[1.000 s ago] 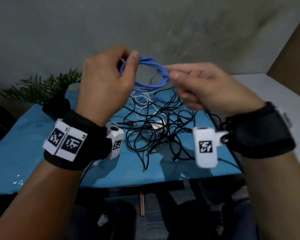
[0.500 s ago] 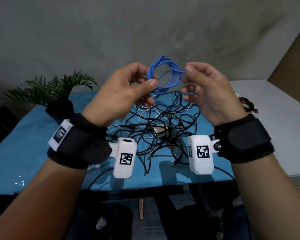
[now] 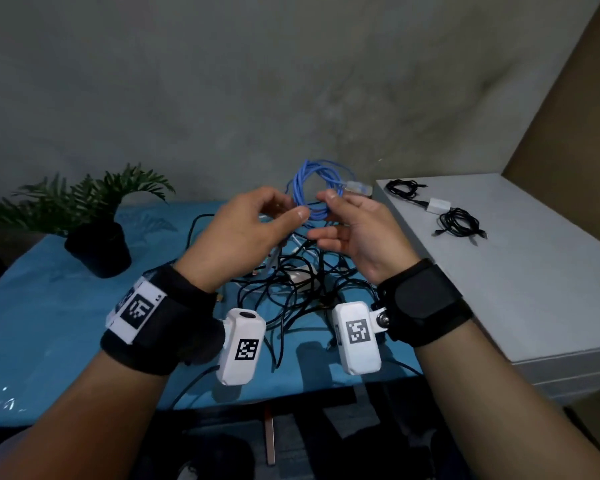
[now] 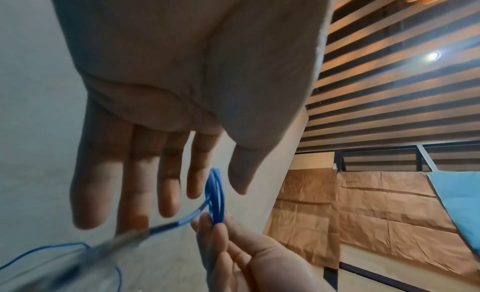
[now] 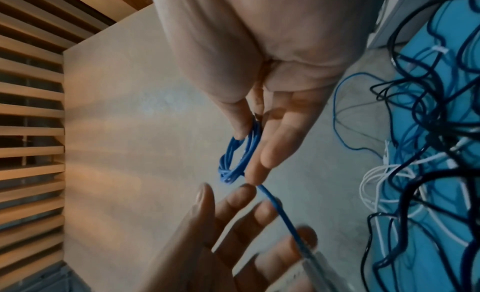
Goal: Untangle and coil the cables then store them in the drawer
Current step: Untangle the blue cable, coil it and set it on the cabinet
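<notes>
A blue cable (image 3: pixel 310 188) wound into a small coil hangs above the blue table (image 3: pixel 49 323). My right hand (image 3: pixel 323 213) pinches the coil (image 5: pixel 233 156) between thumb and fingers. The cable's loose tail, ending in a clear plug (image 3: pixel 359 188), runs across my left hand's fingers (image 5: pixel 233 220). My left hand (image 3: pixel 293 211) sits just left of the coil (image 4: pixel 215 196), with fingers (image 4: pixel 135 193) straight and thumb apart, gripping nothing. A tangle of black and white cables (image 3: pixel 291 282) lies on the table beneath both hands.
A white cabinet (image 3: pixel 516 289) stands to the right, with two coiled black cables (image 3: pixel 459 221) and a white charger (image 3: pixel 439 205) on top. A potted plant (image 3: pixel 97 244) stands at the table's back left. A grey wall lies behind.
Both hands have come down toward the table. My left hand has let go of the blue coil and opened its fingers. The right hand alone now holds it.
</notes>
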Demonstrator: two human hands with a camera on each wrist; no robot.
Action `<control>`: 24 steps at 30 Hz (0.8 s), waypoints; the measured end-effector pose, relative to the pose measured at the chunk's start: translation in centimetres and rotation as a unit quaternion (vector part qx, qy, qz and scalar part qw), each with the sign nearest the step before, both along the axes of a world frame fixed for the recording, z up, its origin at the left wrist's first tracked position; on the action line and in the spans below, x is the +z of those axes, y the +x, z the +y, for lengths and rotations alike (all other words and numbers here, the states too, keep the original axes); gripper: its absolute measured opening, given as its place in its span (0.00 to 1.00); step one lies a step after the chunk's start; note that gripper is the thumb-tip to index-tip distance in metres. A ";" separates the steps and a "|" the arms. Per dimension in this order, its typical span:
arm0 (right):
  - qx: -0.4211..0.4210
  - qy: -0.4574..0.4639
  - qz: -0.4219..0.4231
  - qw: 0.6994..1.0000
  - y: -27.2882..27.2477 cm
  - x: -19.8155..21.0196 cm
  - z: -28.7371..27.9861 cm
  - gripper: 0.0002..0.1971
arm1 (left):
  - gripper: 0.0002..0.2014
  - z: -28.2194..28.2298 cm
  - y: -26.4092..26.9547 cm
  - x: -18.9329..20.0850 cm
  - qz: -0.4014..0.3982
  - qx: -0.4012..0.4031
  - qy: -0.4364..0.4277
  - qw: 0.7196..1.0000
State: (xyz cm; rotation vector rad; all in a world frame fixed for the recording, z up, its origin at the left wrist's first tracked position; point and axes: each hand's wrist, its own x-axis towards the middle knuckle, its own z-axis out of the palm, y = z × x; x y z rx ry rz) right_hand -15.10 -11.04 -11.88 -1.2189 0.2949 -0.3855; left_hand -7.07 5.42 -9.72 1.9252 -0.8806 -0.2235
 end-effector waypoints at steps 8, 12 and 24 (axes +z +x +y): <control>-0.100 0.004 -0.002 0.995 -1.0 -0.4 -5.4 0.12 | 0.16 0.5 0.1 -0.4 -0.049 -0.083 0.135 0.986; -0.183 0.038 -0.020 0.982 -2.6 -1.1 -10.4 0.13 | 0.22 0.8 0.0 -0.1 -0.056 -0.128 0.163 0.977; -0.405 0.203 0.005 0.892 -8.0 -7.8 -21.1 0.11 | 0.19 1.0 -0.6 -0.1 -0.047 -0.194 0.185 0.962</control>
